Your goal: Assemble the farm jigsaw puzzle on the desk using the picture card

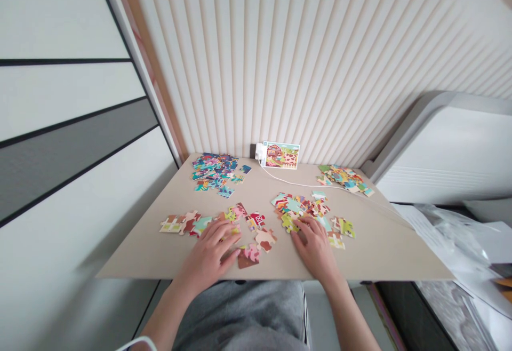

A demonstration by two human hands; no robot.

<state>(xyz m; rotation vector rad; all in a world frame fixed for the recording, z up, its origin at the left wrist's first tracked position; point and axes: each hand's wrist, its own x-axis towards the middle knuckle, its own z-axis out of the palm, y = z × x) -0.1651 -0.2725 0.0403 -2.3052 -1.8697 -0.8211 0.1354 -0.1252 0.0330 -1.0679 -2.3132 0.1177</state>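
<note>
My left hand [212,249] rests over several jigsaw pieces on the near left of the table, fingers spread and palm down. Its fingertips cover part of the pieces beneath. Just right of its thumb lies a pink and brown piece [248,256], with a cream cow-patterned piece [264,239] and a red barn piece [256,220] beyond. My right hand [316,247] is at the near edge of a mixed pile of farm-coloured pieces [294,204], its fingers slightly bent and apart, touching the pieces. No piece shows gripped in either hand.
A picture card of a barn and cow [282,155] leans against the pleated wall beside a white charger [259,151]. Its cable [288,182] crosses the tabletop [148,249]. A dark blue puzzle pile [214,169] lies back left, a yellow-orange pile [346,177] back right.
</note>
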